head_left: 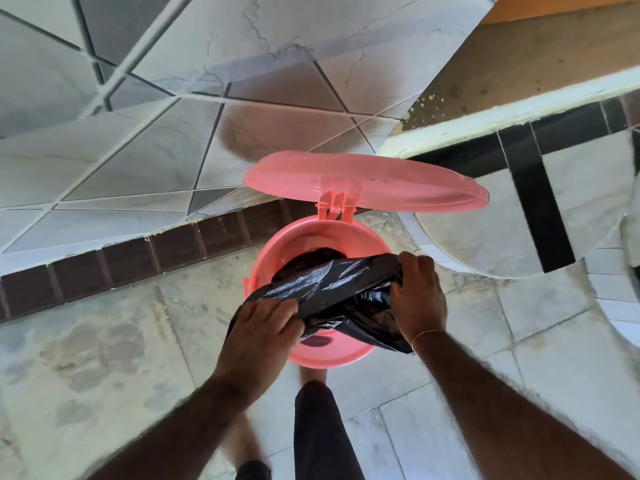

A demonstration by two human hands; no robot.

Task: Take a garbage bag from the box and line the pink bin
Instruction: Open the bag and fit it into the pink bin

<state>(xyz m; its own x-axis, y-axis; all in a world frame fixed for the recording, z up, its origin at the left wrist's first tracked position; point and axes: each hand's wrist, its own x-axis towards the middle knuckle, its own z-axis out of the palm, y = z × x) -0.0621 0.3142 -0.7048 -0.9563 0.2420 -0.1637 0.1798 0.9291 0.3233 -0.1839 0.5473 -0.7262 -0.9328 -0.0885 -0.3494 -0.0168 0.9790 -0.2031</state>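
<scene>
The pink bin [294,244] stands on the floor right below me, its round lid [367,183] swung up and open at the back. A black garbage bag [332,278] lies bunched across the bin's mouth, with part of it hanging down inside and part draped over the near rim. My left hand [259,327] grips the bag's edge at the near left rim. My right hand [419,292] grips the bag at the right rim, fingers curled into the plastic. The box is not in view.
A tiled wall [138,98] with a dark brown skirting strip [138,258] runs behind the bin. A white ledge with black tiles [519,133] juts out at the right. My legs and feet [318,427] stand on the worn floor tiles just behind the bin.
</scene>
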